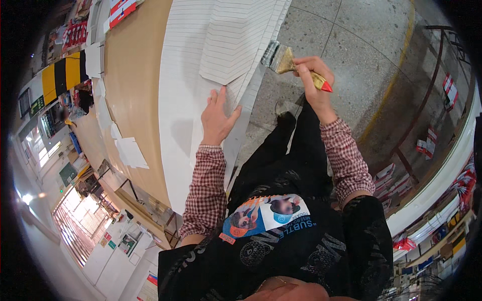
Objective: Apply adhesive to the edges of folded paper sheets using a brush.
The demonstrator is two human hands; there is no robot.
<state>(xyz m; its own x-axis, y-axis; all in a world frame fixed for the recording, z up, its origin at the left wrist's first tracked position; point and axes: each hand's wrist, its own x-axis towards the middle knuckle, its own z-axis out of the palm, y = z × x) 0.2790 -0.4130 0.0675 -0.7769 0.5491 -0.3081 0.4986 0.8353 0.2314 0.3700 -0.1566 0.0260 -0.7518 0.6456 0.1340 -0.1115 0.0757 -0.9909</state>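
White paper point(175, 95) is lying on the table point(133, 65). My left hand point(218, 121) is resting open on it, by the fanned sheets point(232, 47) – these are already lying spread. My right hand point(315, 83) is gripping the brush point(285, 60) near their edge – how much is remaining unbrushed, I cannot tell.

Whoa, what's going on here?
A person is holding a wide, flat brush with a yellowish, red-tipped handle in their right hand. Its bristles are near the edge of the white, line-marked, layered sheets; I can't tell if they touch. The left hand is spread at the sheets' pointed end. The sheets lie along the smooth tan tabletop.
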